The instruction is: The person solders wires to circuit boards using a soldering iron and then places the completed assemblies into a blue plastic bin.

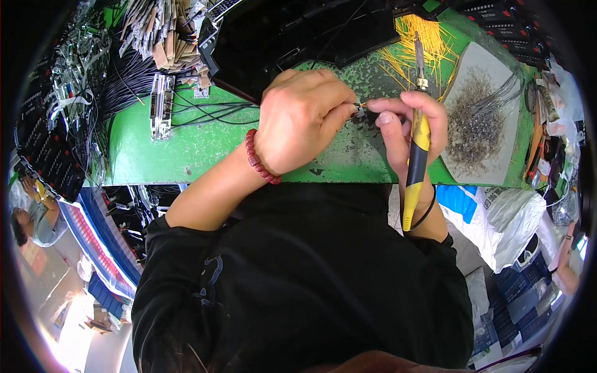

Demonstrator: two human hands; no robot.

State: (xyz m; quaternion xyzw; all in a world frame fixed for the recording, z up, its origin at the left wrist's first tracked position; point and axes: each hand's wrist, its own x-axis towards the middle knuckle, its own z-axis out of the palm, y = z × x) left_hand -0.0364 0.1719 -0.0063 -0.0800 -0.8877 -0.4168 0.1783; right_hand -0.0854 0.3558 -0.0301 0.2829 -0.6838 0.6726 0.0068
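My left hand (305, 118), with a red bead bracelet at the wrist, is closed in a pinch over the middle of the green bench. A thin wire end (360, 106) pokes out between its thumb and forefinger. My right hand (413, 127) grips a yellow and black soldering iron (420, 133), which stands nearly upright with its metal tip pointing away from me. The right thumb and forefinger reach toward the wire end; whether they touch it I cannot tell. Black cables (217, 112) run from a clear-and-silver part (162, 107) to behind my left hand.
Yellow wires (429, 46) lie in a heap at the far right. Beside them a pale board (491, 152) carries dark grit and fine wires. A large black housing (267, 46) fills the back. Cardboard-backed strips (165, 31) and black cables crowd the far left. Another person (40, 217) is at left.
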